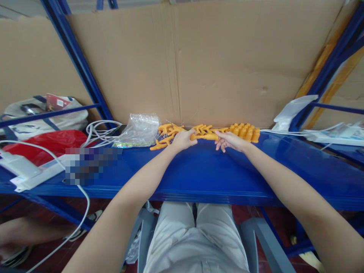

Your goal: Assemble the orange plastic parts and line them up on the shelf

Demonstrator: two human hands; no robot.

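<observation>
An orange plastic piece [207,136], long and tube-like, lies level between my two hands over the back of the blue shelf. My left hand [183,140] is closed round its left end. At the right end, my right hand [229,141] pinches it near the fingertips, with the other fingers loosely curled. Orange T-shaped pieces [163,142] are heaped beside my left hand, with what looks like thin metal chain among them. More branched orange pieces [201,129] lie behind my hands. Several orange cylinders [245,132] stand upright in rows right of my right hand.
A blue metal shelf [216,174] is backed by a cardboard sheet [216,64]. On the left are a clear plastic bag [140,129], white cables [99,131], a power strip [42,174] and a red bag [57,142]. Another person's leg [31,231] shows lower left.
</observation>
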